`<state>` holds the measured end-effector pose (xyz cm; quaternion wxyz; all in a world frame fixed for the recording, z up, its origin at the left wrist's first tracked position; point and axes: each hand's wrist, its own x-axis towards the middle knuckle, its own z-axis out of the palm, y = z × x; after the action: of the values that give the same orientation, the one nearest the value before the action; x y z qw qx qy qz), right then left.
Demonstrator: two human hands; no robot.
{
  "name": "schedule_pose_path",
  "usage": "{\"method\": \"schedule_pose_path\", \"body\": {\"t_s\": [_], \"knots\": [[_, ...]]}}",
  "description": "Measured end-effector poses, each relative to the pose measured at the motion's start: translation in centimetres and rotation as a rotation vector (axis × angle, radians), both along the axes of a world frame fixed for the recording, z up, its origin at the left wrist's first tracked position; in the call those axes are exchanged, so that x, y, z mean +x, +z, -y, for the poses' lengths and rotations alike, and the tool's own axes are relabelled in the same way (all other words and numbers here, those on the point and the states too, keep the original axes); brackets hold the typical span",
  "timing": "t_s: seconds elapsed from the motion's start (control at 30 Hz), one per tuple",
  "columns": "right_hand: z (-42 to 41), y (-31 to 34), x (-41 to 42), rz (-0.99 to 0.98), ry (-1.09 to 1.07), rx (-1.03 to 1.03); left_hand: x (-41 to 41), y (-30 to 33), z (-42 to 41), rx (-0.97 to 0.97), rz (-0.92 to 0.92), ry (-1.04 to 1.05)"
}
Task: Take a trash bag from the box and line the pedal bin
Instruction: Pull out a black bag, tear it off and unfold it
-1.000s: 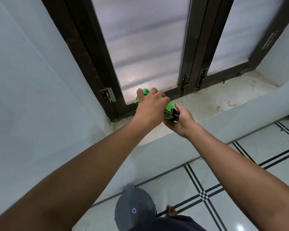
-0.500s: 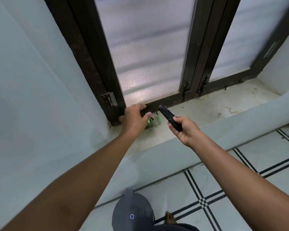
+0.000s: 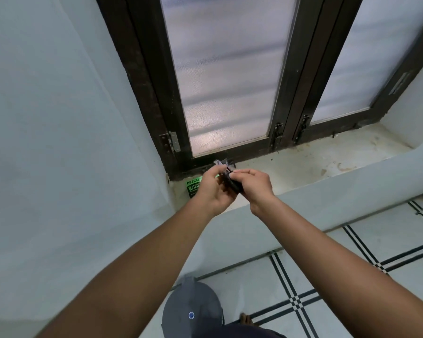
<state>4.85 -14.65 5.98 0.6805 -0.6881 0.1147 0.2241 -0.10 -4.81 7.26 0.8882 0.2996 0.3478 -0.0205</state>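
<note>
Gripped between both hands, a small black folded trash bag (image 3: 232,182) is held above the window sill (image 3: 310,164), a little above the middle of the view. The left hand (image 3: 211,191) is curled around the lower left side of the bag, fingers closed on it, while the right hand (image 3: 253,185) is pinched onto its upper right edge with the fingertips. The two hands are brought close together, almost touching, with the bag between them. A crumpled loose end of the bag is seen sticking up at 12 o'clock from the hands, in front of the dark window frame (image 3: 288,93).

At 9 o'clock from the left hand, a green and black box (image 3: 193,189) is laid flat on the sill, tucked into the corner where the sill meets the pale wall (image 3: 59,118). Its right part is hidden behind the left hand, so it cannot be told whether it is touched.

At 6 o'clock, at the bottom edge of the view, the grey lid of the pedal bin (image 3: 193,311) is seen on the tiled floor (image 3: 327,264), well apart from the hands. Just beside it at 3 o'clock, the toes of a bare foot (image 3: 245,319) are shown on the tiles.
</note>
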Motion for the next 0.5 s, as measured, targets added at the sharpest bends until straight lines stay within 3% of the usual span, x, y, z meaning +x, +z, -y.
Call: {"method": "schedule_pose_path", "body": {"t_s": [0.07,0.23,0.4,0.5], "knots": [[-0.4,0.5,-0.4,-0.026,-0.01,0.007,-0.2,0.4,0.0,0.035,0.01,0.016],[0.2,2.4,-0.7,-0.327,-0.07,0.344,-0.9,0.5,-1.1,0.046,0.012,0.045],[-0.4,1.5,-1.5,-0.06,-0.019,0.066,-1.6,1.2,-1.1,0.139,0.009,-0.076],[-0.1,1.9,-1.9,-0.017,-0.012,-0.043,-2.0,0.9,-1.3,0.248,-0.05,-0.105]]}}
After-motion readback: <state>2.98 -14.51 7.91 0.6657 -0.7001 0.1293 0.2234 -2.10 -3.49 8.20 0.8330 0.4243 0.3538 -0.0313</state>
